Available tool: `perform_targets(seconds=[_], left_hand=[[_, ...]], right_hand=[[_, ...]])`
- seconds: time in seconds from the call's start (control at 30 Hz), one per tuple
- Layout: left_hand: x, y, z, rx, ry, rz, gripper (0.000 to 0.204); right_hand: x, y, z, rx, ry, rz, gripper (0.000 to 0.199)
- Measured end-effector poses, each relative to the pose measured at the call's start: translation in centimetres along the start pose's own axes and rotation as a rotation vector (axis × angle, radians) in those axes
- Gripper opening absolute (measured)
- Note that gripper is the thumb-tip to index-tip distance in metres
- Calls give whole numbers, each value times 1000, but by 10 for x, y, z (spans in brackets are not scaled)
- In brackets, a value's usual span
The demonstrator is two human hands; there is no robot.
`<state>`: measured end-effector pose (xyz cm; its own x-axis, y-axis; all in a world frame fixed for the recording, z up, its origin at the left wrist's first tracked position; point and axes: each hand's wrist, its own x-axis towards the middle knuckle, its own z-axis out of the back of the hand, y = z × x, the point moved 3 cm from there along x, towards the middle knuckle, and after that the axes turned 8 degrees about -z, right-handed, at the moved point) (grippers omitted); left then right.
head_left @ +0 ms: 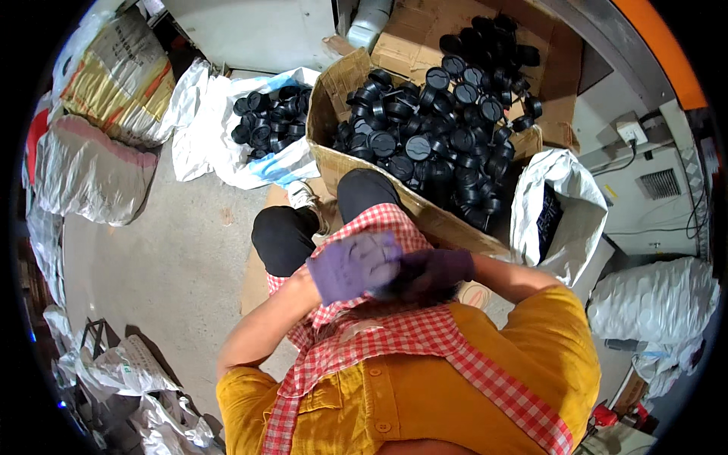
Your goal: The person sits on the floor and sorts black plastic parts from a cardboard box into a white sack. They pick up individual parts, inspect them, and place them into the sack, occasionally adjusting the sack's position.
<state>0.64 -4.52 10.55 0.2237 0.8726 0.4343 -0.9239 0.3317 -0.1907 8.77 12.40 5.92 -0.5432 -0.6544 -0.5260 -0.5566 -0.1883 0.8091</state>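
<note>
Both my hands wear purple gloves and meet above my lap, over a red-and-white checked apron [318, 383]. My left hand [353, 267] lies with its back upward, its fingers reaching toward the right hand and smeared by motion. Curled inward from the other side, my right hand [441, 271] is closed around a dark black plastic part [400, 287], which shows only partly between the hands. Just beyond my knees, a large open cardboard box [341, 171] is heaped with round black plastic caps [418, 147], some with thin stems.
Left of the box, a white sack [199, 144] holds more round black parts [271, 121]. An open white sack [580, 220] with something dark inside stands at the box's right. Stuffed sacks [95, 178] line the left side, and another bulging sack [652, 299] sits at right.
</note>
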Motion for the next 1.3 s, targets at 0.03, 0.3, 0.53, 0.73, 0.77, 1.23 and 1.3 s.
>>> perform_targets(seconds=[0.03,0.3,0.53,0.73,0.77,1.23,1.3], left_hand=[[2,-9,8,16,-29,-56,26],[-5,-41,50,130,-41,-136,20],[-66,-10,80,-621,-915,1198,37],[-26,0,-43,-703,-752,846,35],[-30,5,-46,-850,-873,882,36],[-67,139,64,520,-422,1160,78],[-86,141,45,382,-296,955,87]], right_hand=[[2,1,-7,82,143,-25,31],[-5,17,-9,319,586,-231,27],[-27,-7,51,210,-314,214,14],[45,67,41,491,-616,962,15],[38,76,45,252,-763,943,12],[112,-102,287,-191,-1619,-275,42],[121,-126,304,-208,-1517,-288,49]])
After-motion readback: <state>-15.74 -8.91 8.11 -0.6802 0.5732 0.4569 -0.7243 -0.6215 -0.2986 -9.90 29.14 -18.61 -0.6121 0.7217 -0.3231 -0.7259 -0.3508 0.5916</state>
